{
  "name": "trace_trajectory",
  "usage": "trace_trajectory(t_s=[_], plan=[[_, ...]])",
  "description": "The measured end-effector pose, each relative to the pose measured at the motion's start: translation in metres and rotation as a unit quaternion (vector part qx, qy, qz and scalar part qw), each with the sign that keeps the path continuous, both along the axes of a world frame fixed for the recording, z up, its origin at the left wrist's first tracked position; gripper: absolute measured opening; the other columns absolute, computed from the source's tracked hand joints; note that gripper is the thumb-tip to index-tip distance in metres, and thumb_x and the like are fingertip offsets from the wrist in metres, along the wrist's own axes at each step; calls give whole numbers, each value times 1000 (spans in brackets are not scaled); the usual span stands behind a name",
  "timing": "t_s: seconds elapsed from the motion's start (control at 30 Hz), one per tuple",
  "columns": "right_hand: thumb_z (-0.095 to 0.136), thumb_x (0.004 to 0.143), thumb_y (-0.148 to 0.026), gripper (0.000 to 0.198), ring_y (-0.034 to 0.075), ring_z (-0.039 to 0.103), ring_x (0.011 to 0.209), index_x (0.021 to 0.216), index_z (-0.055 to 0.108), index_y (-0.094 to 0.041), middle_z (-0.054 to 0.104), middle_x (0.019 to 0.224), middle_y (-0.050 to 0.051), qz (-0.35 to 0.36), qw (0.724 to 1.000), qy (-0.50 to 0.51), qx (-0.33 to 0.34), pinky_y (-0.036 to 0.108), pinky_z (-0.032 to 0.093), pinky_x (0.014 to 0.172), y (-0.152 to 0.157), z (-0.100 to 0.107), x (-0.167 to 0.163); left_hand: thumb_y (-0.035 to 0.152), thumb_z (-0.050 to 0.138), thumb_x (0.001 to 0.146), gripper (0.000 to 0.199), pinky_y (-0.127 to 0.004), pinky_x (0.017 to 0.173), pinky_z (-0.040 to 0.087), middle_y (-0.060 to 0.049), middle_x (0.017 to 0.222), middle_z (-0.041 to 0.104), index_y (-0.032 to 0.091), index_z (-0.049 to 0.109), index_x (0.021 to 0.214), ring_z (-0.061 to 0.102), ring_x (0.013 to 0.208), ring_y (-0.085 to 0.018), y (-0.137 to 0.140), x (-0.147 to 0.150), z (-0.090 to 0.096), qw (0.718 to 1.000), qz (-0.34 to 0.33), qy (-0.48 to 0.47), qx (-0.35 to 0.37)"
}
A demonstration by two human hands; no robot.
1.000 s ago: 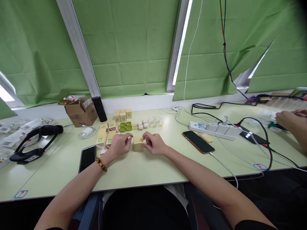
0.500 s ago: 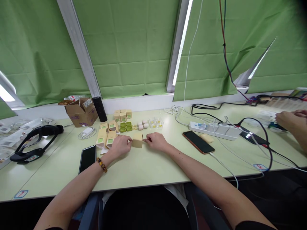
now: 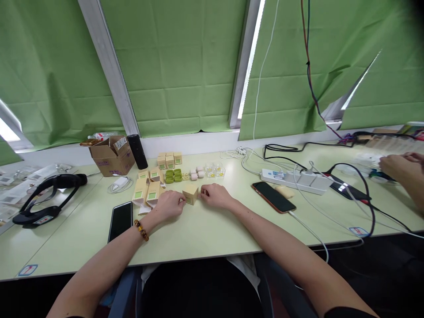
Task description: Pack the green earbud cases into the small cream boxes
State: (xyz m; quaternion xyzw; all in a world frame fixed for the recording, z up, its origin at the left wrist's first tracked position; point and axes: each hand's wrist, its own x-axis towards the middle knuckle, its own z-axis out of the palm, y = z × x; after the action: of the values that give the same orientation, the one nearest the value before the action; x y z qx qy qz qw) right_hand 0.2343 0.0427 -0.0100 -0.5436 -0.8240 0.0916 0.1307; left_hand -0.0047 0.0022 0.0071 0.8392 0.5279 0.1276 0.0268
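Our small tan cardboard box (image 3: 190,195) stands on the pale yellow-green table (image 3: 205,234), set back from the front edge, between our two hands and askew to that edge. Our left hand (image 3: 169,204) has thumb and forefinger drawn nearly together at its left side; we cannot tell whether they pinch it. Our right hand (image 3: 215,195) is loosely curled, fingertips just beside its right side; we cannot tell whether they touch.

Towards the back edge we see a group of tan cardboard boxes with green labels (image 3: 170,160), then, nearer us, four green square cups (image 3: 174,175), pale pink rounded pieces (image 3: 197,173) and clear plastic cups with yellow spots (image 3: 215,170). Beyond our left wrist, towards the left, lies a black-screened phone (image 3: 120,218).
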Motion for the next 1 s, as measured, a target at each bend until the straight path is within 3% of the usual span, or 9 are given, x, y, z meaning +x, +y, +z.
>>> trace_trajectory(t_s=[0.33, 0.7, 0.87, 1.0], plan=[[64, 95, -30, 10, 21, 69, 79, 98, 71, -24, 78, 92, 5, -10, 1000, -10, -2, 28, 35, 64, 4, -4, 1, 21, 55, 85, 25, -32, 63, 44, -11, 81, 78, 22, 80, 83, 70, 73, -26, 7, -5, -7, 997, 63, 36, 26], [63, 92, -24, 11, 21, 68, 81, 101, 69, -23, 77, 91, 5, 4, 1000, 2, -6, 28, 36, 64, 3, -5, 2, 24, 49, 91, 30, -35, 66, 44, -13, 82, 76, 21, 79, 86, 70, 75, -28, 4, -3, -5, 995, 71, 70, 23], [77, 81, -22, 47, 19, 68, 87, 125, 61, -22, 73, 114, 6, 29, 995, 87, -37, 27, 45, 70, 3, -3, 5, 26, 47, 93, 31, -37, 69, 45, -13, 80, 75, 21, 77, 84, 71, 75, -29, 2, -2, -4, 994, 69, 80, 21], [84, 75, -24, 76, 15, 68, 82, 142, 46, -23, 56, 141, 12, 78, 974, 205, -51, 32, 54, 79, -3, -2, 1, 27, 47, 94, 31, -36, 66, 43, -14, 81, 76, 20, 76, 84, 71, 75, -30, 1, -1, -6, 993, 64, 92, 22]])
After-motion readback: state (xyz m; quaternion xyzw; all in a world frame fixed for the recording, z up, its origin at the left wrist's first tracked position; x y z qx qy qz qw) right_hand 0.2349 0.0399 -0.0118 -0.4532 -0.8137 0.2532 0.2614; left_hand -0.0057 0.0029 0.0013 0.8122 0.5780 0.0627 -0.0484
